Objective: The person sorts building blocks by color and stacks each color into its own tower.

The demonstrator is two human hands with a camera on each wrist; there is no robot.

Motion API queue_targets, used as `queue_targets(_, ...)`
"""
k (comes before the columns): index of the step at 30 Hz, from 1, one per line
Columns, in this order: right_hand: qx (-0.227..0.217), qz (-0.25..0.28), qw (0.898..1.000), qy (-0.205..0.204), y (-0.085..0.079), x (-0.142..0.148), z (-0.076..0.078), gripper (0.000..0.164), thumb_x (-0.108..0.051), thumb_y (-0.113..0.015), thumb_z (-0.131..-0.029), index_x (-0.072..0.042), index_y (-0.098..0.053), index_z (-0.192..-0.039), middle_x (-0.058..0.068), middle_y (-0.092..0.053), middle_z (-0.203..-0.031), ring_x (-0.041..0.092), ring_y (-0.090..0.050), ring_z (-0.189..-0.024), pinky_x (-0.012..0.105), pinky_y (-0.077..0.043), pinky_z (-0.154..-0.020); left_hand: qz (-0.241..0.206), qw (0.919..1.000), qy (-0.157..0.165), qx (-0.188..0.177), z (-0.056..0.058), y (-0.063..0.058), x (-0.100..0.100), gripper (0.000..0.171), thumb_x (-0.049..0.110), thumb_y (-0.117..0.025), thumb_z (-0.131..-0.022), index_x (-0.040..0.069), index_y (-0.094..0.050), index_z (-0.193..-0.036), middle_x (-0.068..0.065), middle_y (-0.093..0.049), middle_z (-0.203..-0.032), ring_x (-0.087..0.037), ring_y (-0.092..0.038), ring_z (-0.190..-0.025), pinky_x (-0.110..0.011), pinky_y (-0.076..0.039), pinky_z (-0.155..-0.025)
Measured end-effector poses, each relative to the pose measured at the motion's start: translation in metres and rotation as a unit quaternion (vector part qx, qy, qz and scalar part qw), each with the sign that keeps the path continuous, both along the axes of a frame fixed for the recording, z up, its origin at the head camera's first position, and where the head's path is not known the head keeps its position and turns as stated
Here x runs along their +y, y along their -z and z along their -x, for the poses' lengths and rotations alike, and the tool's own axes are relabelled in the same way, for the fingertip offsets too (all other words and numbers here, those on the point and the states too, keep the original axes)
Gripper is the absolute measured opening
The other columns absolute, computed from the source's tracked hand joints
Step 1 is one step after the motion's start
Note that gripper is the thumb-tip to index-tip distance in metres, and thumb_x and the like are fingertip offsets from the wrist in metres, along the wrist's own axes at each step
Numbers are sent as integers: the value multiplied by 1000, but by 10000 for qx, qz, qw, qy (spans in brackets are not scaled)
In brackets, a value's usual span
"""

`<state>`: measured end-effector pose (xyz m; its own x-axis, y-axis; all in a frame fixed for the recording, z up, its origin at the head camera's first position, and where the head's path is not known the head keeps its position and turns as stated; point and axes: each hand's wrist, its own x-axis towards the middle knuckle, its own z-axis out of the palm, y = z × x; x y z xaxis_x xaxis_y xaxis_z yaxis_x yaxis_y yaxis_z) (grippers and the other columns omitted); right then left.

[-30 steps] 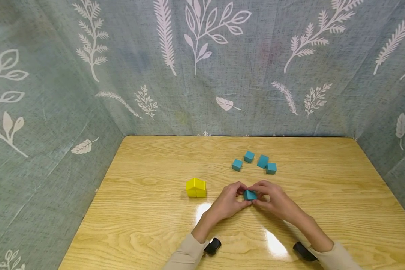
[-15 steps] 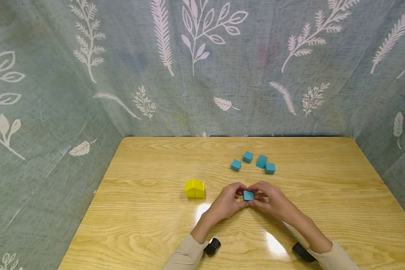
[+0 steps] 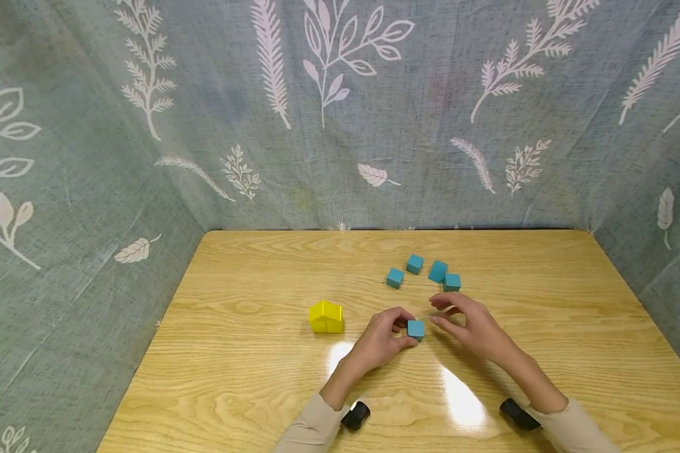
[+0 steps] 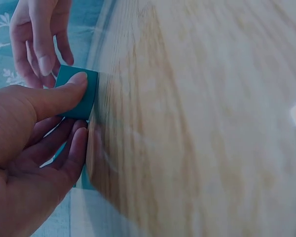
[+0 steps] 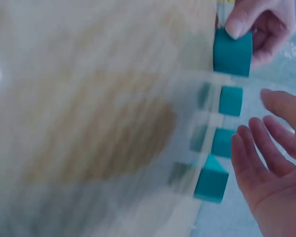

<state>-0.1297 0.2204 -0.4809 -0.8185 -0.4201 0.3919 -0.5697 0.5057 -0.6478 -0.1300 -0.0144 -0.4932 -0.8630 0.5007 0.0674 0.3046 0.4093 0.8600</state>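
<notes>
A blue cube-like block [image 3: 415, 330] stands on the wooden table, its left side pinched between the thumb and fingers of my left hand [image 3: 382, 340]. In the left wrist view, the left thumb lies across one face of that block [image 4: 79, 101]. My right hand [image 3: 473, 324] hovers just right of the block, apart from it, thumb and fingers parted with nothing between them. The right wrist view shows the same gap between the right hand [image 5: 271, 173] and the held block [image 5: 233, 54].
Behind the hands lie several loose blue blocks, among them a left one [image 3: 395, 277], a back one [image 3: 414, 263], a tilted one [image 3: 438, 271] and a right one [image 3: 451, 282]. A yellow house-shaped block group [image 3: 326, 317] stands to the left. Leaf-patterned cloth [image 3: 340, 157] surrounds the table [image 3: 249, 377].
Both hands were on the blue block, which turned so its flat square face shows on top. My right hand has since let go and moved right; the left hand stays on the block.
</notes>
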Motion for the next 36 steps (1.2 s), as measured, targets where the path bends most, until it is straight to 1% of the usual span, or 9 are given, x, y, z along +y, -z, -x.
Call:
queue_targets(3, 215, -118, 9995, 201, -3, 7, 4, 33, 7, -78, -87, 4, -66, -118, 17, -70, -111, 30, -68, -98, 44, -61, -77, -24, 10000, -33, -15, -1, 0, 0, 27, 7, -82, -88, 5, -68, -112, -6, -71, -110, -14, -67, -100, -22, -55, -86)
queue_targets(8, 333, -212, 9978, 535, -7, 21, 10, 34, 7, -78, -86, 3, -66, -118, 16, -69, -111, 32, -68, -99, 48, -59, -80, -92, 9999, -39, 17, -1, 0, 2, 27, 6, -83, -88, 3, -68, -110, -8, -71, -109, -17, -68, -100, -25, -56, -87)
queue_targets(13, 594, -260, 9944, 829, -8, 31, 18, 38, 7, -80, -84, 3, -66, -119, 17, -68, -114, 35, -65, -103, 41, -56, -85, -109, 9999, -46, -64, -2, -1, 3, 27, 5, -82, -88, 3, -67, -110, -8, -71, -108, -19, -68, -101, -26, -56, -89)
queue_targets(15, 665, -286, 9934, 887, -8, 34, 22, 39, 8, -81, -83, 4, -66, -120, 18, -67, -115, 36, -64, -105, 43, -54, -85, -102, 9999, -47, -82, -2, -1, 3, 27, 5, -82, -88, 4, -67, -111, -8, -71, -109, -19, -68, -102, -25, -56, -89)
queue_targets(18, 531, -316, 9939, 913, -7, 36, 29, 43, 8, -81, -83, 6, -65, -122, 22, -64, -118, 41, -62, -107, 48, -55, -85, -82, 9999, -46, -107, -3, -1, 2, 27, 5, -81, -88, 4, -67, -111, -7, -71, -109, -17, -68, -101, -24, -55, -90)
queue_targets(20, 293, -328, 9950, 899, -5, 37, 33, 45, 9, -80, -83, 8, -63, -125, 26, -61, -121, 45, -61, -108, 55, -56, -86, -92, 9999, -48, -91, -2, 0, 2, 27, 5, -82, -88, 4, -67, -111, -6, -71, -109, -16, -68, -101, -23, -55, -89)
queue_targets(22, -1, -317, 9956, 882, -3, 37, 36, 47, 10, -78, -85, 10, -61, -128, 29, -59, -124, 48, -59, -111, 57, -56, -88, -101, 9999, -51, -77, -2, 0, 2, 27, 5, -82, -88, 4, -67, -111, -6, -71, -108, -15, -67, -100, -23, -55, -89)
queue_targets(29, -870, -169, 9921, 890, -1, 38, 42, 47, 11, -73, -90, 14, -55, -133, 31, -56, -129, 48, -57, -117, 53, -54, -97, -126, 9999, -32, -73, -1, 0, 1, 27, 5, -81, -89, 3, -67, -111, -8, -70, -109, -18, -68, -101, -24, -56, -89)
queue_targets(36, -978, -36, 9914, 864, -1, 39, 45, 40, 10, -72, -91, 13, -57, -128, 30, -60, -123, 47, -61, -113, 50, -54, -97, -61, 10000, -9, -60, -1, -2, 1, 27, 6, -81, -89, 4, -67, -113, -7, -70, -109, -14, -67, -100, -22, -55, -88)
